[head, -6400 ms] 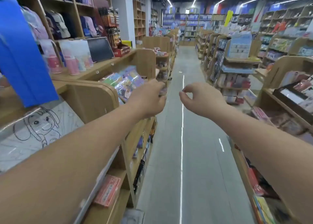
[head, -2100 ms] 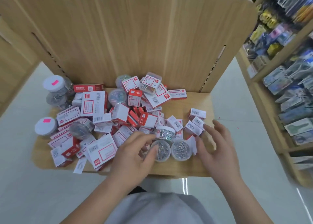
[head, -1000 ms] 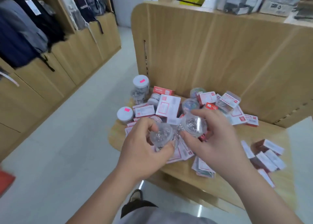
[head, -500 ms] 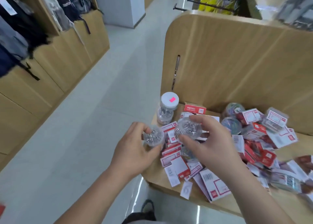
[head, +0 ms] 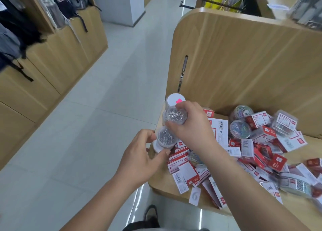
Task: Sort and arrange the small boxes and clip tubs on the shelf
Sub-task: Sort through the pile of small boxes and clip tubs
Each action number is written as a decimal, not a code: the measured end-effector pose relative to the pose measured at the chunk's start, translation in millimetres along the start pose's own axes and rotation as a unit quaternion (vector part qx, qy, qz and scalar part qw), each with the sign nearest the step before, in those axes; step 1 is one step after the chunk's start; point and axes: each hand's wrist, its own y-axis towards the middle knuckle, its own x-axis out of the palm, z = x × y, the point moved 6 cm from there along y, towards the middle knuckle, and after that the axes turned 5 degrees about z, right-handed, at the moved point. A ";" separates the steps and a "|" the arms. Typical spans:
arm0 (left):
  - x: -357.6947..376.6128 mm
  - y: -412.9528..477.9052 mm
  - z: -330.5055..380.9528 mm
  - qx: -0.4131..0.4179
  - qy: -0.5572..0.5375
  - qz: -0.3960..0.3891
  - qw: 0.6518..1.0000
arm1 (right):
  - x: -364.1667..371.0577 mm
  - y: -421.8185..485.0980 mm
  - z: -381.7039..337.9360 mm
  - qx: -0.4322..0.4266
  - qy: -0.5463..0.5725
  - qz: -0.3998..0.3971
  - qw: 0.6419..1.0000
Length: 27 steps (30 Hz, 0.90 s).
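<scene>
The nearer tub [head: 166,138], clear, round and full of silver clips, is being gripped by the left hand [head: 139,158], with fingers and thumb curled round its white-lidded end. The farther tub [head: 174,116], of the same kind, is being clasped from above by the right hand [head: 195,127]. Both are being held over the left corner of the wooden shelf [head: 167,189]. A capped tub [head: 174,98] with a pink sticker is being partly hidden behind them. Red-and-white cardboard boxes [head: 261,150] are being left heaped to the right.

1. Pale glossy tiled floor [head: 104,108], light streaks reflected.
2. Left side: light wooden cabinets [head: 52,70], dark backpacks [head: 15,30] hanging above.
3. White pillar [head: 122,4] beyond.
4. Wooden shelf [head: 165,182], tall round-cornered back panel [head: 244,65]; yellow packs [head: 217,2] on hooks behind.
</scene>
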 end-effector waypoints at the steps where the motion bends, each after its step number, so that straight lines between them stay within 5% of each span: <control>1: 1.7 0.3 -0.9 -0.001 -0.003 0.001 1.000 | 2.3 -0.1 0.5 0.008 0.004 0.004 1.000; 12: 10.9 0.7 -14.6 -0.031 -0.052 -0.003 0.998 | 6.8 -9.3 9.1 -0.001 0.072 -0.002 0.997; 21: 14.3 3.8 -14.9 0.005 -0.039 0.011 0.999 | -35.2 -55.8 24.8 -0.023 0.089 0.068 0.993; 25: -10.7 -43.6 -7.9 0.075 -0.003 0.122 0.990 | -59.4 -105.8 30.7 -0.037 0.037 0.047 0.998; 27: 2.7 -71.6 -0.5 0.102 0.020 0.048 0.993 | -57.0 -130.5 42.6 -0.019 -0.006 0.017 1.000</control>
